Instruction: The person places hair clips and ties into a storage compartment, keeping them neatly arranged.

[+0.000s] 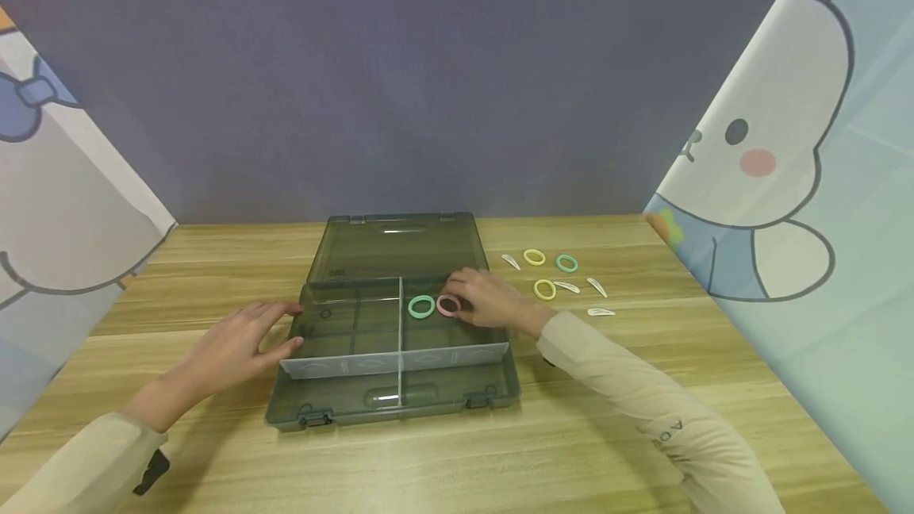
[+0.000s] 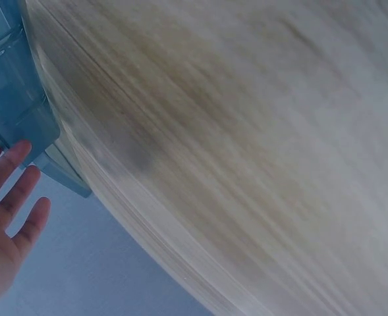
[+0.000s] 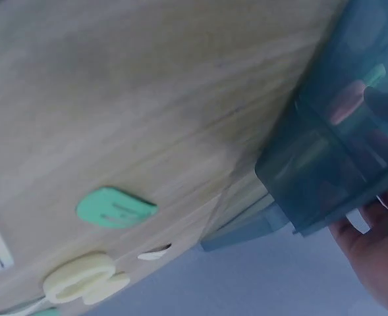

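**Pink ring lying at the right hand's fingertips**

The pink ring is lying in the right rear compartment of the grey box, immediately left of the right thumb and fingertips. Being round, it is offering no long axis; its right edge is facing the hand. The right hand is clearly the nearer one. Just left of the ring a mint ring is sitting, between it and the upright white divider.

The right fingers are bending at the pink ring's edge, but whether they are pinching it or merely touching it, I cannot tell. The left hand is holding its thumb and fingers apart at the box's left edge; firm contact is not showing.

Right of the box, towards the far edge of the tabletop, two yellow rings, a loose green ring and four white clips are lying, the clips pointing various ways.

The right hand is covering part of the compartment's right edge — anything beneath it is staying hidden. In the right wrist view the smoky wall is blurring both ring and fingertips, and the frame is cutting off the hand; the left wrist view is cropping the left hand too. The tabletop's near edge is falling outside the head view.
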Demonstrator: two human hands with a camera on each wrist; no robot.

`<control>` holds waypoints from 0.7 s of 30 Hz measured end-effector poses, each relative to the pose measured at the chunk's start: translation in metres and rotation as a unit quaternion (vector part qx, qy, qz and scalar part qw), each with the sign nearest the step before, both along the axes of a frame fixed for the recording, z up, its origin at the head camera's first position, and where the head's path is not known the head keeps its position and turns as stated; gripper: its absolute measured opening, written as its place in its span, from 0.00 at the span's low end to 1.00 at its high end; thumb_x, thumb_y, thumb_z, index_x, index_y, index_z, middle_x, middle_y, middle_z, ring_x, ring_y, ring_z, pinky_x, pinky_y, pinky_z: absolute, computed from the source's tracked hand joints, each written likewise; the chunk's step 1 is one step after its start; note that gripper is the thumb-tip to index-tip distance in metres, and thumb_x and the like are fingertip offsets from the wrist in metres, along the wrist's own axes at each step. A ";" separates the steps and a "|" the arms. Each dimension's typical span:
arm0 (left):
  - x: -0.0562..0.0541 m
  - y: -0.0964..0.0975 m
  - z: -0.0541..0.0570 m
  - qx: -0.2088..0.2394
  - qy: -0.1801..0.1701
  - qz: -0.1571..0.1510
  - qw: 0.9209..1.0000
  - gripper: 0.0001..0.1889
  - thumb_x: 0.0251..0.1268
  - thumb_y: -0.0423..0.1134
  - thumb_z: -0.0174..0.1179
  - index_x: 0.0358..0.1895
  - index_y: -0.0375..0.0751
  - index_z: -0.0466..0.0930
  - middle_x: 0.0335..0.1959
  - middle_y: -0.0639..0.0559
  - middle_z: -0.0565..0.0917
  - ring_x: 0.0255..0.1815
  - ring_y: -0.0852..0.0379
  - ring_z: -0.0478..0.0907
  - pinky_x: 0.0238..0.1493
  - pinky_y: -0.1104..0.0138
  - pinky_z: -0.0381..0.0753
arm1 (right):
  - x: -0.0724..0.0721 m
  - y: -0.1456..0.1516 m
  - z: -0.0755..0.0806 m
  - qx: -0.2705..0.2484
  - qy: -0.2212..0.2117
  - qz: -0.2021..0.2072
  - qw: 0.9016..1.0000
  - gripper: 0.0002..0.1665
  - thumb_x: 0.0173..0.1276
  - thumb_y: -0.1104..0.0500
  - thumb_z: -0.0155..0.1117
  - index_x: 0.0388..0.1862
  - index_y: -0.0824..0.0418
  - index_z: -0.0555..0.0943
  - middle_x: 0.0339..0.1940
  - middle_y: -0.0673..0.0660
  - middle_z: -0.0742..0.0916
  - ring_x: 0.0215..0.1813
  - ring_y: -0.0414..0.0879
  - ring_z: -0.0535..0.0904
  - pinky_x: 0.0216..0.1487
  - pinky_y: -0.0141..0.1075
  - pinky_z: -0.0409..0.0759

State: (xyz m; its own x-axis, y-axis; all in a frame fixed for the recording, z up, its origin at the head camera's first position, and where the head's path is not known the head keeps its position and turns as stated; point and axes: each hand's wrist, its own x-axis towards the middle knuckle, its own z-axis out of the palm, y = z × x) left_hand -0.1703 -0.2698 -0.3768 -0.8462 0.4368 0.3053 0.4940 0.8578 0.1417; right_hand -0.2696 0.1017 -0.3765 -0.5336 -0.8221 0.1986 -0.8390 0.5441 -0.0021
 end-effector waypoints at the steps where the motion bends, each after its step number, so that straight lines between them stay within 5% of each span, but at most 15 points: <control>1: 0.000 0.000 0.000 0.000 0.000 0.000 1.000 0.24 0.58 0.49 0.59 0.54 0.39 0.72 0.52 0.40 0.78 0.52 0.37 0.74 0.51 0.42 0.72 | 0.000 0.001 0.002 -0.003 0.000 0.001 1.000 0.18 0.55 0.55 0.68 0.45 0.56 0.80 0.44 0.49 0.82 0.48 0.43 0.77 0.49 0.36 0.78; 21: 0.001 0.000 0.000 -0.001 0.002 -0.003 1.000 0.24 0.59 0.50 0.59 0.54 0.39 0.72 0.52 0.40 0.78 0.52 0.36 0.74 0.51 0.42 0.71 | 0.000 0.034 0.029 -0.015 -0.004 -0.060 0.998 0.22 0.58 0.54 0.66 0.51 0.58 0.78 0.50 0.53 0.81 0.54 0.49 0.76 0.57 0.45 0.74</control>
